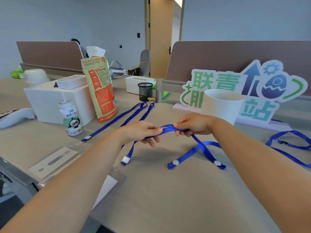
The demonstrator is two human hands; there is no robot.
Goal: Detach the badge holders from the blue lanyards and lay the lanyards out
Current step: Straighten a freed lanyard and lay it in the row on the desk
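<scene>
Grey tabletop point(185, 199) carries flat blue lanyards; both hands pinch one glossy lanyard point(168, 128) mid-tabletop. Left grip point(143, 132) and right grip point(193, 125) closed on it; white-snapped ends trail.

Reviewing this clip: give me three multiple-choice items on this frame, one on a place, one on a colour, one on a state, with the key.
1. Where does the mesh pen cup stand?
A. beyond the laid-out lanyards
B. beside the drink bottle
C. at the near table edge

2. What colour is the held lanyard?
A. red
B. blue
C. green

3. How is that lanyard held?
A. left hand only
B. lying free
C. pinched by both hands

Key: A, it stands past their far loops; B, the ribbon is blue; C, left hand and right hand both grip it.
</scene>
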